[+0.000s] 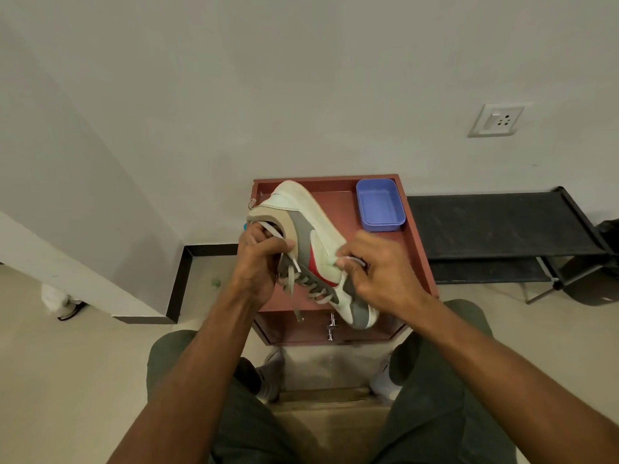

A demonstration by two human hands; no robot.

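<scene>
A white, grey and red sneaker (311, 242) is held on its side above a small reddish-brown cabinet (420, 259), heel away from me and toe near me. My left hand (259, 262) grips the shoe at its opening, fingers curled around the collar and a loose lace. My right hand (378, 269) grips the front part of the shoe, its fingertips pressing something small and pale against the side; what it is cannot be made out. Grey laces (301, 283) hang loose between my hands.
A blue plastic tub (380, 204) sits at the cabinet's back right corner. A black low rack (502, 226) stands to the right, a wall socket (497, 120) above it. My knees and shod feet are below; a white object lies on the floor at left.
</scene>
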